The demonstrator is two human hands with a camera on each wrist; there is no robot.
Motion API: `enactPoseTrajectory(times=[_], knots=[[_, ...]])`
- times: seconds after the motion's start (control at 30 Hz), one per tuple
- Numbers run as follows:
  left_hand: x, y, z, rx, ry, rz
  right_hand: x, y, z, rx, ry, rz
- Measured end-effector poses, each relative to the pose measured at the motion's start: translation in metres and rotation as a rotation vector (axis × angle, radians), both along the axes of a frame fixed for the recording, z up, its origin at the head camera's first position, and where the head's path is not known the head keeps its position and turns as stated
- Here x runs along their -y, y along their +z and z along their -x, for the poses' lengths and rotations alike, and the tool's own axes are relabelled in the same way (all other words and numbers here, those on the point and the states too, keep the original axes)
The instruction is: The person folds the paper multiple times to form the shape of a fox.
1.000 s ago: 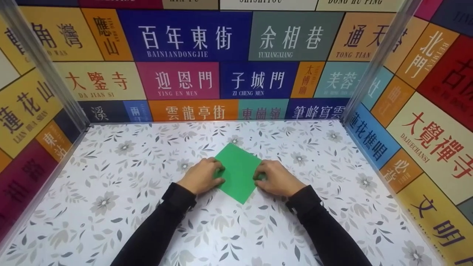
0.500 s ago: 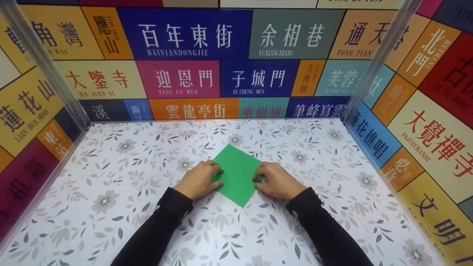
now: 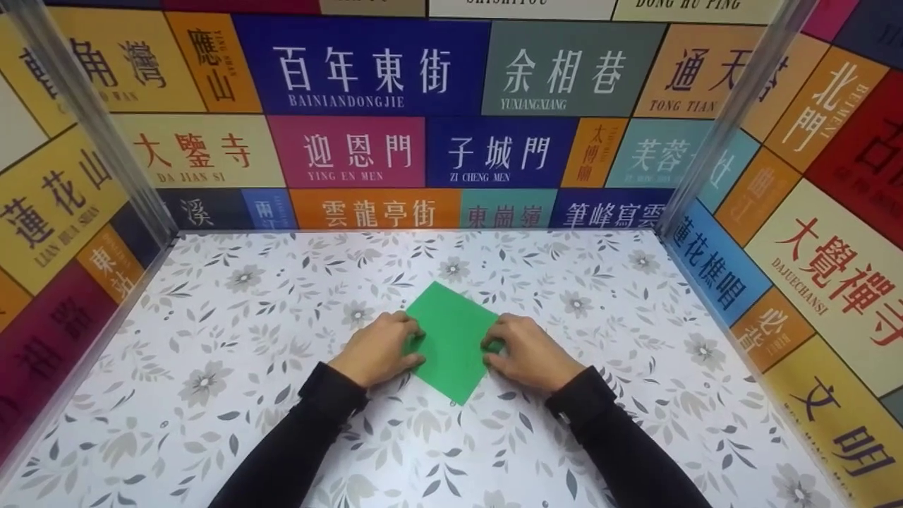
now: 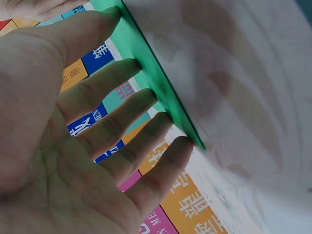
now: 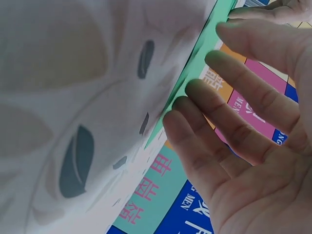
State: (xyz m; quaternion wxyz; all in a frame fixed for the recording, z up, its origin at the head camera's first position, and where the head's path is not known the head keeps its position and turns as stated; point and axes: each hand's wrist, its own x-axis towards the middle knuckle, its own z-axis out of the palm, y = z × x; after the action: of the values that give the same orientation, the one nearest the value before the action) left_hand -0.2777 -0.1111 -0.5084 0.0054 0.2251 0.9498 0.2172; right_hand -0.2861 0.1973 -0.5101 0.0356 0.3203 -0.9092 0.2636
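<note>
A green square sheet of paper [image 3: 453, 346] lies flat on the table, turned like a diamond with one corner toward the person. On its left side rests my left hand [image 3: 381, 347], fingertips and thumb touching the sheet near the edge. My right hand [image 3: 528, 351] touches the opposite side in the same manner. The left wrist view shows the left fingers [image 4: 117, 117] spread and fairly straight, their tips down on the green paper [image 4: 168, 97]. In the right wrist view, the right fingertips [image 5: 195, 87] press along the green sheet [image 5: 195, 63], with the palm lifted off the table.
A white tabletop [image 3: 282, 437] printed with grey flowers and leaves spreads beneath the paper. Panels with colourful Chinese street-name signs [image 3: 360, 63] stand at the back and both sides. Transparent strips [image 3: 734, 120] run up the two back corners.
The green paper has slid slightly toward the person, and both hands have moved with it, keeping their fingertips on its sides. The head view has shifted a little.
</note>
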Motion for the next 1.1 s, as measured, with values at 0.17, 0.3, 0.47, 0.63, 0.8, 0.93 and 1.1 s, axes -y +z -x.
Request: enactPoseTrajectory(times=[0.17,0.3,0.47,0.63,0.8,0.93,1.1], knots=[[-0.001,0.006,-0.003,-0.001,0.011,0.017,0.001,0.003,-0.001,-0.009,-0.010,0.024],[-0.003,0.009,-0.005,-0.008,0.005,0.044,0.003,0.005,-0.003,-0.015,-0.010,0.026],[-0.005,0.010,-0.008,-0.019,-0.008,0.064,0.007,0.004,-0.006,-0.028,-0.004,0.008],[-0.005,0.011,-0.012,-0.029,-0.013,0.085,0.010,0.002,-0.008,-0.051,0.006,-0.016],[-0.006,0.012,-0.016,-0.022,-0.017,0.100,0.012,0.000,-0.011,-0.087,0.019,-0.029],[-0.008,0.014,-0.018,-0.010,-0.010,0.107,0.013,0.000,-0.012,-0.087,0.021,-0.035],[-0.011,0.016,-0.019,0.010,-0.003,0.125,0.014,-0.001,-0.012,-0.079,0.026,-0.051]])
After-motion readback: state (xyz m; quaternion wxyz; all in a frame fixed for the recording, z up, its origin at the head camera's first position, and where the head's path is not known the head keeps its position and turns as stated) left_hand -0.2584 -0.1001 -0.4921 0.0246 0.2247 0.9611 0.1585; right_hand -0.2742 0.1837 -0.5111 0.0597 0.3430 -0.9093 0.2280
